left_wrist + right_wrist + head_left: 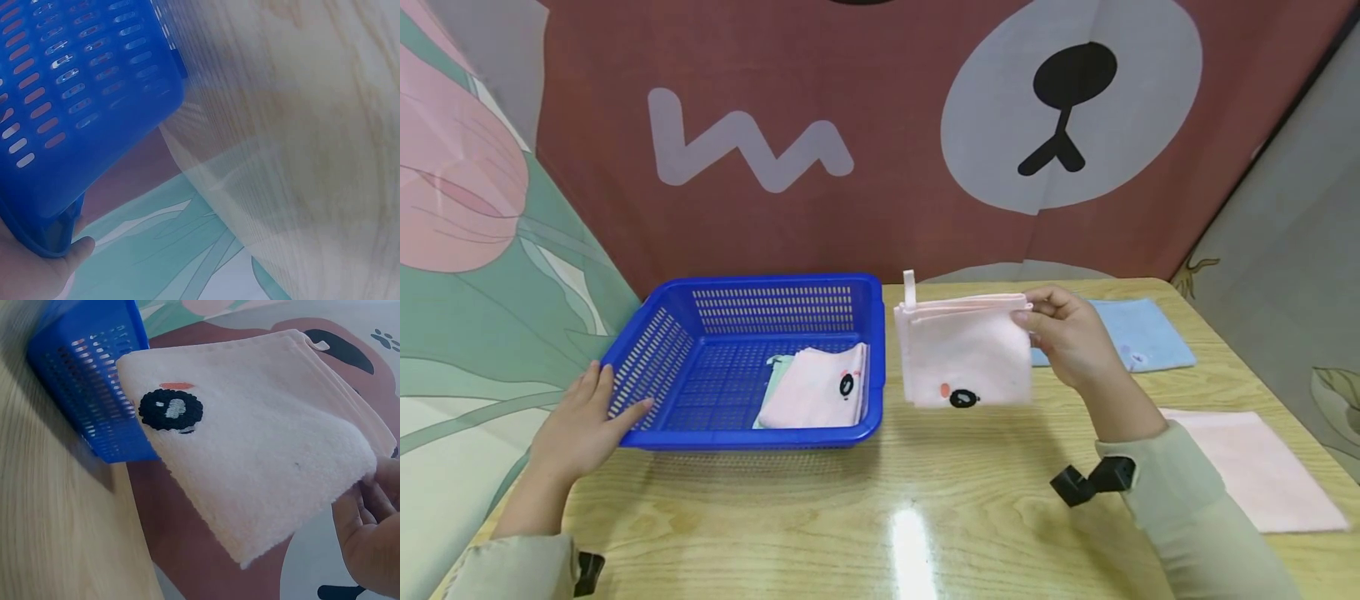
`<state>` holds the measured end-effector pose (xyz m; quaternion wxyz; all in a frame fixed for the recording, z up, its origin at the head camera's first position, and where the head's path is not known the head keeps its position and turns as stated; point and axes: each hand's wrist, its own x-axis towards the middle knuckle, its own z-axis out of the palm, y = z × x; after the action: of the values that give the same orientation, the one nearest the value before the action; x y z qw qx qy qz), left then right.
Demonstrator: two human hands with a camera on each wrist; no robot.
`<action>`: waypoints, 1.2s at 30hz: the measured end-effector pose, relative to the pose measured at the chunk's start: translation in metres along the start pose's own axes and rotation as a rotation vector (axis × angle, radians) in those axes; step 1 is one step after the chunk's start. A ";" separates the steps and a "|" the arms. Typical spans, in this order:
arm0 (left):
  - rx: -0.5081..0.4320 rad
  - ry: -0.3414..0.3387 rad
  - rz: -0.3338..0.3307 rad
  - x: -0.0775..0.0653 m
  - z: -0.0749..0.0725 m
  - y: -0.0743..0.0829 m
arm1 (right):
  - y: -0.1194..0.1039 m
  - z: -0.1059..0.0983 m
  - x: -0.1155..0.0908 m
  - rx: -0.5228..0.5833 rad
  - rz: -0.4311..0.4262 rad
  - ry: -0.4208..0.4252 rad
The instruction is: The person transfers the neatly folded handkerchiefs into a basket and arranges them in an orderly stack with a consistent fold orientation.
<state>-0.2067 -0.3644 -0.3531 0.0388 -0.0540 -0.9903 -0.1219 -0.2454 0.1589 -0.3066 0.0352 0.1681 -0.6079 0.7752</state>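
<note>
My right hand [1063, 329] pinches a folded pale pink towel [966, 358] by its right edge. It hangs above the table, just right of a blue plastic basket [760, 437]. A black embroidered eye with an orange mark and a white hanging loop show on it; in the right wrist view the towel [250, 437] fills the middle. At the basket's front left corner, my left hand [580, 421] grips the rim, also seen in the left wrist view. Inside the basket, toward the right, a folded pink towel [812, 387] lies over a mint green one [777, 371].
A folded light blue towel [1146, 333] lies at the back right of the wooden table [820, 525]. Nearer, another pink towel [1262, 475] lies partly behind my right forearm. A printed bear curtain [880, 225] stands behind the table.
</note>
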 end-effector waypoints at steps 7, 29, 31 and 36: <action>0.004 -0.013 -0.011 0.001 0.000 0.000 | -0.003 0.011 0.009 0.042 -0.034 -0.016; -0.001 -0.005 -0.011 0.000 -0.001 0.001 | -0.004 0.043 0.031 0.073 -0.038 -0.003; -0.001 -0.004 -0.010 0.001 -0.001 0.001 | -0.005 0.044 0.032 0.054 -0.037 0.001; 0.000 -0.004 -0.009 0.001 0.000 0.001 | -0.005 0.050 0.034 0.056 -0.030 0.008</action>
<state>-0.2073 -0.3635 -0.3526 0.0361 -0.0498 -0.9906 -0.1219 -0.2657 0.1075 -0.2816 0.0446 0.1748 -0.5832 0.7920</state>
